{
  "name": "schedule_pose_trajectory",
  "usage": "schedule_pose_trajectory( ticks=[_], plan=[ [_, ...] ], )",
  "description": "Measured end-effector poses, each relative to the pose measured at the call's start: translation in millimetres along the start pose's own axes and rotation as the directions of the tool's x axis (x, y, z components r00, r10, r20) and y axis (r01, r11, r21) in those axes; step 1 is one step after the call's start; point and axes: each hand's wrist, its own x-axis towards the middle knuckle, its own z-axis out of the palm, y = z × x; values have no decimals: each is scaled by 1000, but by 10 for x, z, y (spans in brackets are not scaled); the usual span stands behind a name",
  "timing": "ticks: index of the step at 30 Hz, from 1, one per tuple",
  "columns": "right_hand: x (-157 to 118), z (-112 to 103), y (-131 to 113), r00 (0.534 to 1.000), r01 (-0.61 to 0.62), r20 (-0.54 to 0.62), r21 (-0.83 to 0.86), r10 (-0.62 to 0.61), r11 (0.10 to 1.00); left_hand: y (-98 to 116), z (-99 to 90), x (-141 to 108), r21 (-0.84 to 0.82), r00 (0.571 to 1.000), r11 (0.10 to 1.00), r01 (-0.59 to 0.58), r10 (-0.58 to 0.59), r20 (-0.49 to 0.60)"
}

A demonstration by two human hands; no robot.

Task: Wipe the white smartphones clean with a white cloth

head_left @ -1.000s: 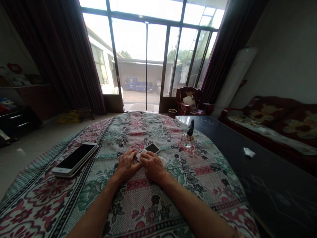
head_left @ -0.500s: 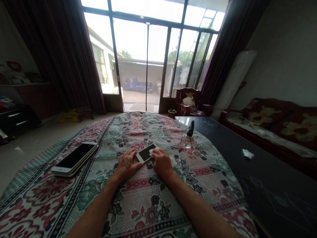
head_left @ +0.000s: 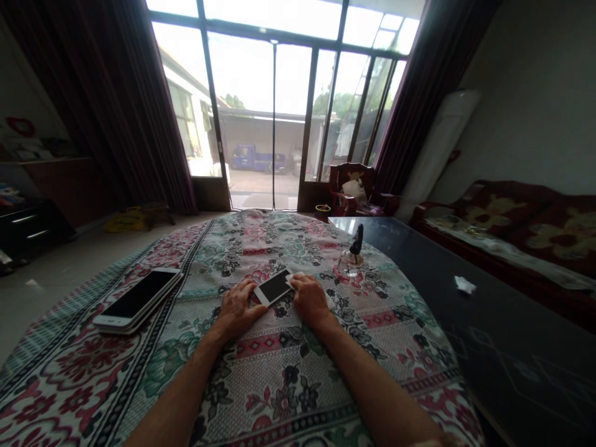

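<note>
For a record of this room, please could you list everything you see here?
flowered cloth: one, pink and green, centre
phone stack: one, white, on flowered cloth, left
small phone: one, white, black screen, on flowered cloth
small cloth: one, white, beside small phone
dark table: one, black, right
glass bottle: one, clear, black top, on dark table
paper scrap: one, white, on dark table
sofa: one, dark red, far right
glass door: one, clear, straight ahead
curtains: two, dark red, beside glass door
truck: one, blue, outside
chair: one, dark red, by glass door
left hand: one, bare, touching small phone
right hand: one, bare, on small cloth
</note>
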Motion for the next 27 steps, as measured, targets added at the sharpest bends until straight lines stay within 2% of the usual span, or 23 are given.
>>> schedule_pose_trajectory(
  ticks=[2,4,8,11,13,16,19,22,24,27],
  plan=[
    [9,-1,46,999,-39,-20,-18,39,999,3,-1,2,-4,1000,1000,5,-5,-1],
    [-6,24,26,999,-21,-32,-35,20,999,-5,14,2,-9,1000,1000,10,-10,-5],
    [-74,102,-192,988,152,39,-19,-151,988,-41,66,-1,-17,999,1000,24,-24,-28],
    [-115,137,-390,947,312,77,30,-313,950,-66,95,-6,-16,999,1000,12,-13,-43],
    [-110,139,-457,925,365,89,53,-369,929,-72,98,-7,-11,999,1000,2,-3,-46],
    [-36,119,-396,946,307,92,45,-310,951,-64,81,-4,-15,999,1000,11,-12,-35],
    [67,98,-202,989,126,73,-4,-126,992,-49,56,3,-31,999,999,28,-29,-15],
    [120,94,-45,1000,-11,27,-49,12,999,-38,41,7,-31,1000,999,21,-21,-2],
    [108,101,-28,1000,-15,9,-61,16,998,-34,39,6,-28,1000,999,20,-20,-1],
    [37,120,-146,996,94,12,-42,-94,995,-38,49,2,-28,1000,999,26,-27,-7]
  ],
)
